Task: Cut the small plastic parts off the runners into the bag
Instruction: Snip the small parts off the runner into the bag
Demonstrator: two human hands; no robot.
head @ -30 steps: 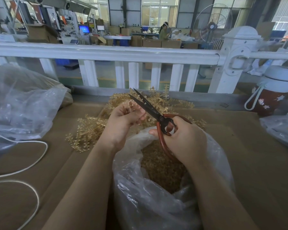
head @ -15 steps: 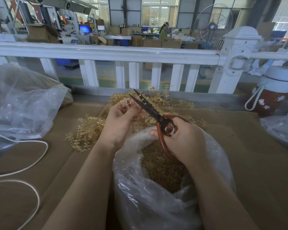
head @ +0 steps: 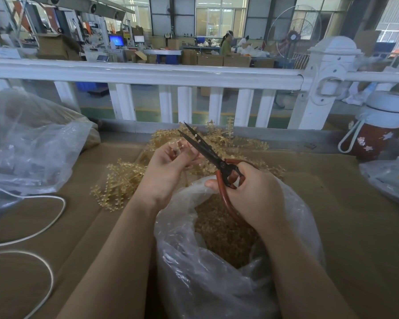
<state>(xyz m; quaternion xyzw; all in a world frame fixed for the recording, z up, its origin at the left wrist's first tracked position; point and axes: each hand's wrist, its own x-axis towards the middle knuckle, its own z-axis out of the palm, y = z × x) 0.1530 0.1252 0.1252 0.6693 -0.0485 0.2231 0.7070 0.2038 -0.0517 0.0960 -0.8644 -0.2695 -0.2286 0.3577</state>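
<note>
Head camera: a left hand (head: 168, 171) pinches a thin amber runner (head: 179, 146) studded with small parts, holding it above the mouth of a clear plastic bag (head: 217, 272) half full of cut pieces. The right hand (head: 251, 194) curls through the red loops of black scissors (head: 205, 148), blades slightly parted beside the runner. More runners (head: 124, 180) lie heaped behind. Best to snip close to each part, keeping it over the bag
</note>
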